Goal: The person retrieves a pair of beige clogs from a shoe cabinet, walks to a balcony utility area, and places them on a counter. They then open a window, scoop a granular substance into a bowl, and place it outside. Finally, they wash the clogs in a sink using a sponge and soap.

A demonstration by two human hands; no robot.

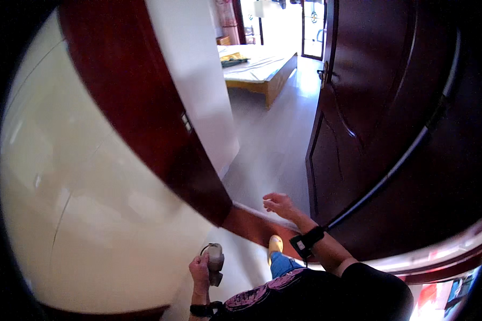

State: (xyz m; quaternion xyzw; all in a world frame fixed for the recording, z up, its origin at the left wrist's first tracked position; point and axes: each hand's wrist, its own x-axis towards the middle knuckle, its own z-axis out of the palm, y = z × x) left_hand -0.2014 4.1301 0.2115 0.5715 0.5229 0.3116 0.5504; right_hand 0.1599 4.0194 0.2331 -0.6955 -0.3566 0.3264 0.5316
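My left hand (pixel 200 268), low in the view and left of my body, is closed around the edge of a greyish-beige shoe (pixel 214 257). A strap with a small device circles that wrist. My right hand (pixel 280 204) reaches forward above the doorway's reddish-brown threshold (pixel 253 224), fingers loosely curled with nothing seen in them. Its forearm wears a black strap with a small box (pixel 305 242). One foot in a yellow slipper (pixel 276 243) shows beside the threshold.
A dark wooden door (pixel 369 120) with a handle (pixel 323 74) stands open on the right. At left are a dark red door frame (pixel 136 92) and a tiled wall (pixel 104 208). Beyond, a wooden bed (pixel 261 74) bears folded cloth (pixel 233 59) near bright glass doors.
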